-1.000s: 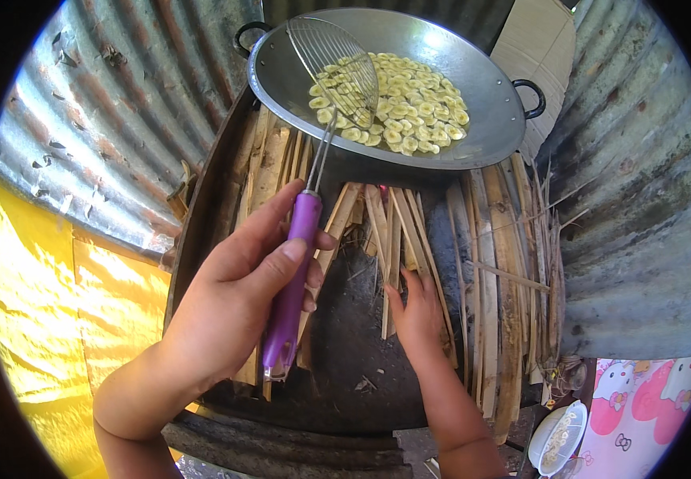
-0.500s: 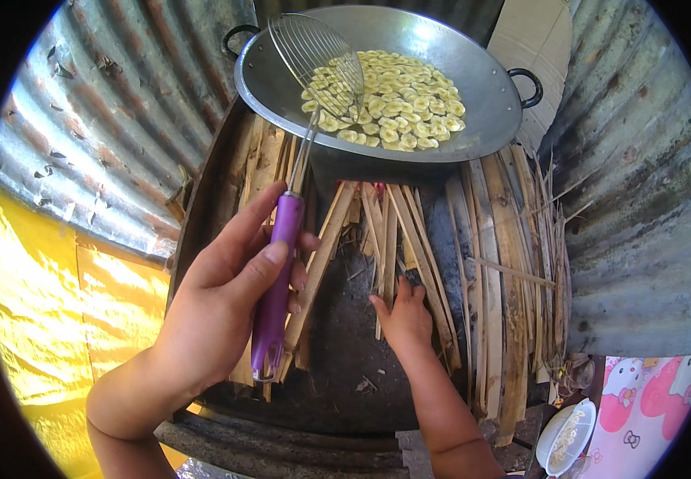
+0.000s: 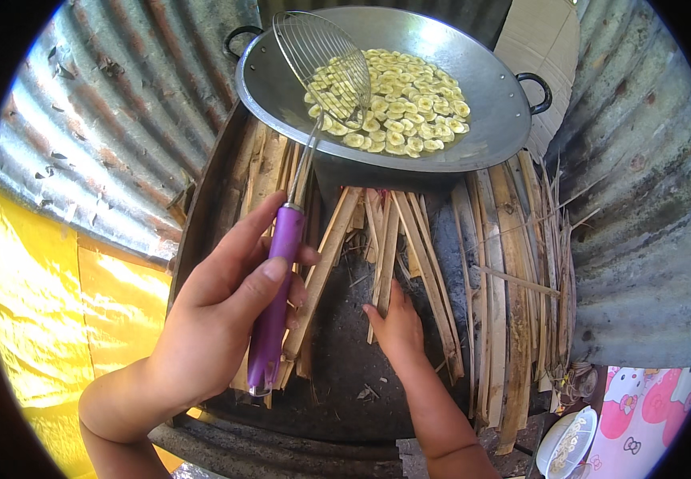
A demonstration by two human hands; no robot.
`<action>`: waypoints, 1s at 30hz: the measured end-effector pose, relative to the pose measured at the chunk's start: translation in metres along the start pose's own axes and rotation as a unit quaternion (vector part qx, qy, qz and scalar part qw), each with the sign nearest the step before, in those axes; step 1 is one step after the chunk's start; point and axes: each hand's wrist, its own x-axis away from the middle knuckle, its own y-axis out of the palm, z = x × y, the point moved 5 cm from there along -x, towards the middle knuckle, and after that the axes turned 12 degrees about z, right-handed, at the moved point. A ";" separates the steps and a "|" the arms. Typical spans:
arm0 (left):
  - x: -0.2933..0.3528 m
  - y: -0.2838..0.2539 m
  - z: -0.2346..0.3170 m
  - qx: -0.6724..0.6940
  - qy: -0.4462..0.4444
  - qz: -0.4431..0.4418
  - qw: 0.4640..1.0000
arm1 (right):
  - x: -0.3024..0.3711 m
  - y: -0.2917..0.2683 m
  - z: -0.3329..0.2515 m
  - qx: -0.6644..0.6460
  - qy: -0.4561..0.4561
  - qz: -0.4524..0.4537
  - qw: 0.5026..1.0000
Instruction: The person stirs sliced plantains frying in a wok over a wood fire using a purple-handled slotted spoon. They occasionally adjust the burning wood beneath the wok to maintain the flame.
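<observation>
My left hand [image 3: 202, 323] is closed round the purple handle of a wire skimmer [image 3: 276, 295]. The skimmer's round wire head is tilted over the left part of a large metal wok [image 3: 489, 96], which holds many thin banana slices [image 3: 409, 108] lying in liquid. Lower down, my right hand [image 3: 399, 329] grips the near end of a stick of firewood [image 3: 385, 259], thumb on its left side and fingers on its right, partly hidden. The stick's far end runs under the wok, where a small red glow shows.
More firewood sticks [image 3: 425, 279] fan out from beneath the wok. Long wood strips [image 3: 505, 303] are stacked at the right and others at the left. Corrugated metal sheets [image 3: 114, 120] stand on both sides. A white basin [image 3: 567, 441] with pale slices sits at lower right.
My right hand has shifted slightly left and down, from beside the sticks onto the end of one. The skimmer stays in my left hand, nearly still; the view has tilted slightly.
</observation>
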 end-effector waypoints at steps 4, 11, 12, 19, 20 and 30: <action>0.000 -0.001 0.001 -0.010 0.010 -0.003 1.000 | 0.000 -0.020 0.011 0.019 -0.006 0.023 1.000; 0.000 -0.001 0.002 0.000 0.005 -0.008 1.000 | -0.009 -0.055 0.052 0.102 -0.041 0.208 0.972; 0.000 -0.001 0.002 0.005 -0.007 0.001 1.000 | -0.011 -0.049 0.060 0.102 -0.013 0.166 0.981; -0.002 0.006 0.003 -0.010 0.031 0.030 0.999 | -0.015 -0.040 0.068 -0.083 -0.036 0.199 0.976; -0.003 0.007 0.003 -0.008 0.035 0.028 0.999 | -0.015 -0.039 0.068 -0.090 -0.034 0.194 0.976; -0.010 0.022 0.003 -0.005 0.057 0.052 0.997 | -0.041 -0.046 0.087 -0.116 0.013 0.205 0.972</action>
